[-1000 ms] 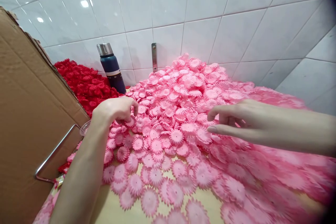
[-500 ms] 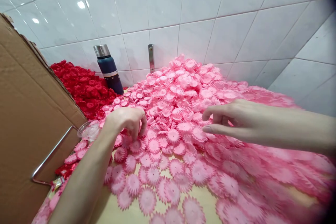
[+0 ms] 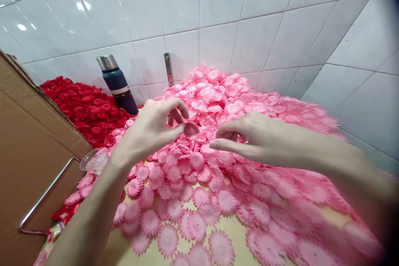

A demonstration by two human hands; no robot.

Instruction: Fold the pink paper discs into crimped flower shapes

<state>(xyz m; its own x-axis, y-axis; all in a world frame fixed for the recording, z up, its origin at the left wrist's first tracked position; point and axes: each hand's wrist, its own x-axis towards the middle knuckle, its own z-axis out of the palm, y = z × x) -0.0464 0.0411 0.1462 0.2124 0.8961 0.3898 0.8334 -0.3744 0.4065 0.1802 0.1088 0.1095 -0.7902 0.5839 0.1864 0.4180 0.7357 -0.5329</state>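
Tiled wall (image 3: pixel 215 0): glossy white, top of frame.
Left hand (image 3: pixel 151 129): center-left; I see thumb and fingers pinching one pink disc (image 3: pixel 191 130) near mid-frame, a bit blurred.
Right hand (image 3: pixel 249 133): center-right, facing the left; no disc visible at the fingertips, can't tell from my end if the curled fingers hide one.
Pink pile (image 3: pixel 215 87): behind and below both hands, spreading to the right; loose discs on the yellowish table (image 3: pixel 238 232), bottom center.
Red pile (image 3: pixel 81 108): left, beside the bottle (image 3: pixel 120 87); cardboard (image 3: pixel 34 149) at left edge, clear container (image 3: pixel 93 161) by it.
Risk: I'd guess a loose edge pinch drops the disc among lookalikes; low wrists could drag neighbors; wide left swing could tip the bottle.
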